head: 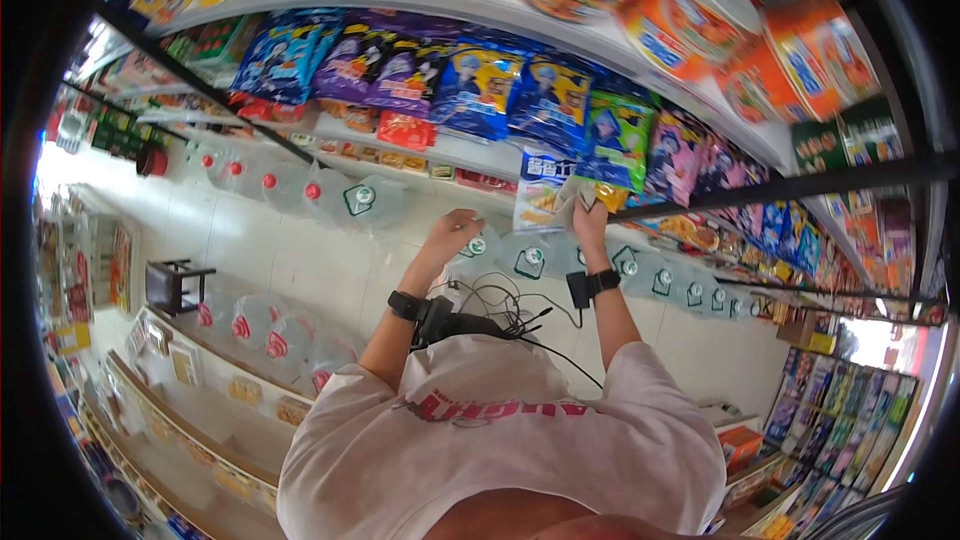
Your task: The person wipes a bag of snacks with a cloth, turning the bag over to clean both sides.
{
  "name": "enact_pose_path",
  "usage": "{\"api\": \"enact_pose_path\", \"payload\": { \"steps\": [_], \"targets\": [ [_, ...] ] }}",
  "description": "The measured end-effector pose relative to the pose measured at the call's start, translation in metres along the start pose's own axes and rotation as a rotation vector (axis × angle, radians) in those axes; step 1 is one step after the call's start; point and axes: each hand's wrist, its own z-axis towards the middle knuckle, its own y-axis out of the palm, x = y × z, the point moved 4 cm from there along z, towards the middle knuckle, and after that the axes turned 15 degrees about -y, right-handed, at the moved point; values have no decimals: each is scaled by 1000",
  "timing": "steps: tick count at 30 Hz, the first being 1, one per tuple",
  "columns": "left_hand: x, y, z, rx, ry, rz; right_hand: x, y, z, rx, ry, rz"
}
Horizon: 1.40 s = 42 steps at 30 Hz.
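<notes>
My right hand (590, 221) grips a crumpled greyish cloth (570, 193) at the front of a snack shelf. The cloth overlaps a white and blue snack bag (538, 199), which hangs at the shelf edge. A green snack bag (616, 136) is just above that hand, with a bit of yellow packaging (611, 197) beside the fingers. Loosely curled, my left hand (452, 231) hovers in front of the shelf and appears to hold nothing. Below its fingertips stands a large clear water bottle (469, 259) on the floor.
Blue and yellow snack bags (480, 94) and purple bags (409, 75) line the shelf. Instant noodle tubs (690, 15) sit on the shelf above. A dark shelf bar (750, 195) crosses at right. Black cables (517, 315) dangle before my waist; a dark stool (176, 285) stands left.
</notes>
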Motion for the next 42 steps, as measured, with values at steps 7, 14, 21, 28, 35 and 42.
{"api": "enact_pose_path", "payload": {
  "steps": [7,14,21,28,35,42],
  "targets": [
    [64,144,-19,-501,131,133,-19,-99,-121,199,165,518],
    [125,240,-75,-653,183,212,-51,-223,-203,781,145,671],
    [143,294,-98,-689,279,228,-91,-265,-236,783,89,410],
    [152,301,-113,-624,309,222,-100,-250,-236,625,59,630],
    [160,279,-123,-666,192,101,-110,-247,-220,697,102,983],
    [161,255,-116,-674,104,18,-121,-232,-207,708,98,1103]
  ]
}}
